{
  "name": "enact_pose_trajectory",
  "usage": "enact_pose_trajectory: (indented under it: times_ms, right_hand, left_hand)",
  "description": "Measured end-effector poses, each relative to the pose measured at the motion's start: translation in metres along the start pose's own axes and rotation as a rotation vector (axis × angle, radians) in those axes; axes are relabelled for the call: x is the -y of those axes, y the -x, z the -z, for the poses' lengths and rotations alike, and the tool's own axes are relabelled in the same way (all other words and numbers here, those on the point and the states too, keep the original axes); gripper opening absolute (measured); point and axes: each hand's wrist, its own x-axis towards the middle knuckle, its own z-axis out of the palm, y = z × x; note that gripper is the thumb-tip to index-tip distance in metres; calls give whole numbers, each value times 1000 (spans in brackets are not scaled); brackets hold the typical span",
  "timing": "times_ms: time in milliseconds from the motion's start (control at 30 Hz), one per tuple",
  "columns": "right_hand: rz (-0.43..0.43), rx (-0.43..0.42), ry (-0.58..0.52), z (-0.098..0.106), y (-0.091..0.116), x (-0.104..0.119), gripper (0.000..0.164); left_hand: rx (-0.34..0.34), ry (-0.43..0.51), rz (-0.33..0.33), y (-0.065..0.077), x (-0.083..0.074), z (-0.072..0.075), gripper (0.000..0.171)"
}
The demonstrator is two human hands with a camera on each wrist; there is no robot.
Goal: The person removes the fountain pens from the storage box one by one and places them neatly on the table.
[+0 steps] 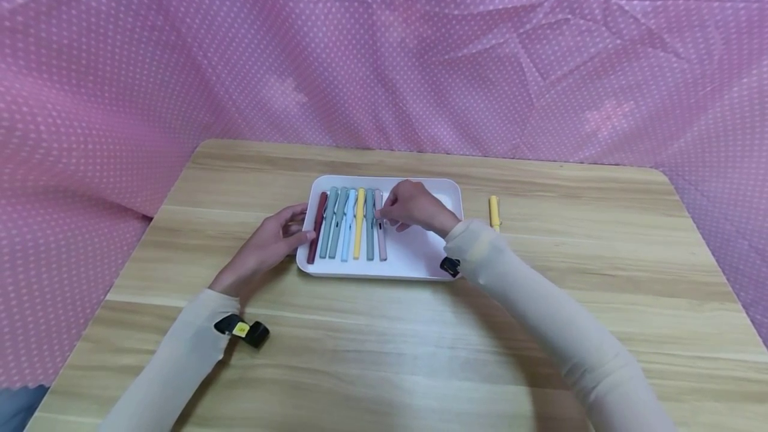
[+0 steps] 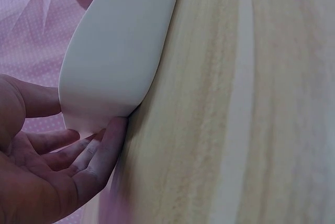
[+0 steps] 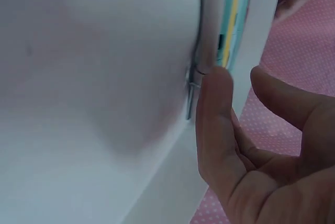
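Several capped pens lie side by side in the left half of a white tray (image 1: 420, 262). From the left come a dark red pen (image 1: 317, 229), grey-green ones, a light blue pen (image 1: 348, 232), a yellow pen (image 1: 359, 225), another grey-green pen (image 1: 370, 232) and a dusty pink pen (image 1: 382, 245). My left hand (image 1: 273, 242) grips the tray's left end, thumb at the rim and fingers against the outer wall. My right hand (image 1: 415, 205) is over the pink pen. In the right wrist view its fingertip (image 3: 217, 82) touches that pen near the cap, with the thumb apart.
Another yellow pen (image 1: 495, 211) lies on the wooden table (image 1: 384, 352) right of the tray, its lower end hidden behind my right sleeve. A pink dotted cloth (image 1: 384, 52) hangs behind the table and at its sides. Small black devices (image 1: 258, 335) sit at both wrists.
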Motion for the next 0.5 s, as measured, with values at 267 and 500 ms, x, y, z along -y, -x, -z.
enact_pose_trajectory:
  times_ms: [267,500]
  right_hand:
    - [-56,24,141,-6,-4,-4,27]
    - [-98,21,147,-11,-9,-5,31]
  left_hand:
    - [6,10,-4,0,0,0,65]
    - [0,6,7,0,0,0,66]
